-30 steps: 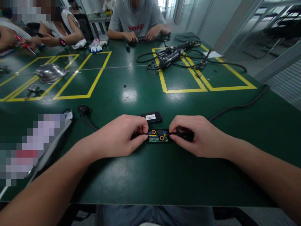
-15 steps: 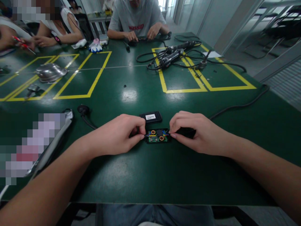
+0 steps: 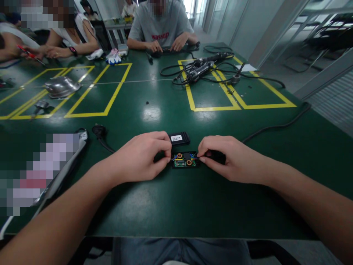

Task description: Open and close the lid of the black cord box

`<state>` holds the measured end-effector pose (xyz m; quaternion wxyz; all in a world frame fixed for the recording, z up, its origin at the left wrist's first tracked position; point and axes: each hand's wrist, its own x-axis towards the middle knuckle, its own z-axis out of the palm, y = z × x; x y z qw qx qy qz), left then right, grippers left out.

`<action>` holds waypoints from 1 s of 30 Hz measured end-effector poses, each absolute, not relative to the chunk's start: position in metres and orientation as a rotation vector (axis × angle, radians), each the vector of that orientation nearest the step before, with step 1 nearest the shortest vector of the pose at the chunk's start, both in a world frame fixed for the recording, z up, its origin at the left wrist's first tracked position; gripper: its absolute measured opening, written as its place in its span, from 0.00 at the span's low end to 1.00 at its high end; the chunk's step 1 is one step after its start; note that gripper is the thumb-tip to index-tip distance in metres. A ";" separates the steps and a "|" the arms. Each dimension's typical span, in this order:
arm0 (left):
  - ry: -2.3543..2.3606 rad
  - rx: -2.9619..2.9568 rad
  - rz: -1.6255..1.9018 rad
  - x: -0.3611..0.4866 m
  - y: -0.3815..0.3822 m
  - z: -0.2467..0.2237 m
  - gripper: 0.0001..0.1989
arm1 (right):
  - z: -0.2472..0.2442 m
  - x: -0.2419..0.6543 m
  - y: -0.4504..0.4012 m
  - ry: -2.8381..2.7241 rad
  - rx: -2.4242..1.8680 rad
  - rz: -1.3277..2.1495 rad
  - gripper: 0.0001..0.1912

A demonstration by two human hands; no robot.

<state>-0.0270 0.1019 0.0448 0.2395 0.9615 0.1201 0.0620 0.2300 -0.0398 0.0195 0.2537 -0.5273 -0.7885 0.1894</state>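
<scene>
A small open black case (image 3: 185, 167) lies on the table, showing a green circuit board (image 3: 180, 162) with two copper coils and coloured wires. At its left end my left hand (image 3: 150, 156) pinches thumb and forefinger together, where a power cord (image 3: 106, 146) with a black plug (image 3: 98, 129) runs in beneath the hand. My right hand (image 3: 224, 158) pinches at the opposite end, on a black cable (image 3: 273, 128) that comes from the right. The exact grip is partly hidden by the fingers. Just behind lies the black ribbed cover (image 3: 180, 138) with a white label.
A blurred-out package (image 3: 52, 173) lies at left. Beyond are a shiny metal part (image 3: 62, 87), yellow tape outlines (image 3: 106, 110) and cabled power tools (image 3: 200, 71). Across the table a person in a grey shirt (image 3: 162, 27) handles a black object; others sit at far left.
My left hand has shifted slightly right, covering more of the cover's left end. Both hands still pinch at the ends of the case. The view has tilted a little.
</scene>
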 end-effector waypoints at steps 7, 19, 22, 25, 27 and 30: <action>0.544 2.697 0.485 -0.020 0.104 0.026 0.13 | 0.020 0.235 -0.040 -2.082 -1.433 0.510 0.05; 0.527 2.697 0.399 -0.018 0.105 0.023 0.17 | 0.019 0.231 -0.040 -2.092 -1.443 0.552 0.05; 0.373 2.638 0.474 -0.022 0.099 0.030 0.21 | 0.016 0.231 -0.042 -1.990 -1.453 0.596 0.10; 0.258 2.588 0.436 -0.023 0.095 0.033 0.21 | 0.010 0.233 -0.044 -1.917 -1.430 0.648 0.18; 0.218 2.573 0.359 -0.023 0.093 0.033 0.20 | 0.006 0.235 -0.045 -1.951 -1.427 0.636 0.21; 0.207 2.580 0.289 -0.022 0.093 0.032 0.19 | 0.004 0.235 -0.044 -2.012 -1.441 0.568 0.23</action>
